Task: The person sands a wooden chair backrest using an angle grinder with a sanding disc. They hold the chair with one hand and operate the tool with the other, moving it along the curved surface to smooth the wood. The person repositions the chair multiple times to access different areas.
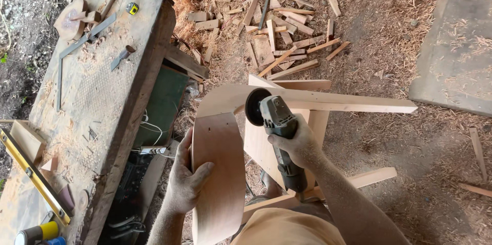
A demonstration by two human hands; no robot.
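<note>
Sawdust and shavings cover the dirt floor (410,35), with a heap of short offcuts (287,14) lying at twelve o'clock from the person. Down the left runs a worn wooden bench (97,101), dusted with chips; on it lie a steel square (77,48), a small tape measure (132,8), and, at the near end, a yellow level (31,176). At the middle stands a pale, half-built wooden frame (333,102) of flat planed boards. The left hand (185,178) is wrapped around the edge of a curved panel (218,173), thumb across its smooth reddish face, fingers behind, steadying it upright. The right hand (300,145) is closed around the grey body of an angle grinder (277,122), whose dark round disc (254,107) sits at the panel's top edge, at one o'clock from the left hand; whether it touches the wood I cannot tell. It looks like sanding of that upper edge is in hand, and the next pass would seem to call for a light, even sweep along the curve with the panel held firm.
</note>
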